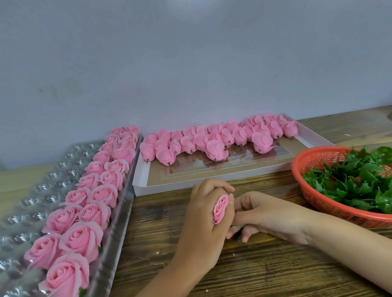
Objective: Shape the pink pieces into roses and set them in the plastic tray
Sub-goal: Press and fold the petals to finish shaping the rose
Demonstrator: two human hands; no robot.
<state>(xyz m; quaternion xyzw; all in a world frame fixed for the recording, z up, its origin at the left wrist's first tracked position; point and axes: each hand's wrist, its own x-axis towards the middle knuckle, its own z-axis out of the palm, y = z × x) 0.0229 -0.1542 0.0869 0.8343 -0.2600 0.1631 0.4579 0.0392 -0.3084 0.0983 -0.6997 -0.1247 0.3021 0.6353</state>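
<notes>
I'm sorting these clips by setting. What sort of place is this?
Probably a small craft workbench for making artificial flowers: a wooden table against a plain wall, a plastic tray part-filled with finished pink roses, a flat box of unshaped pink pieces, and a red basket of green leaves.

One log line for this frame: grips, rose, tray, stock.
phase: shaping | left grip: holds rose | right grip: against left grip, hold unclear | plastic tray: partly filled | pink pieces: unshaped, in box
</notes>
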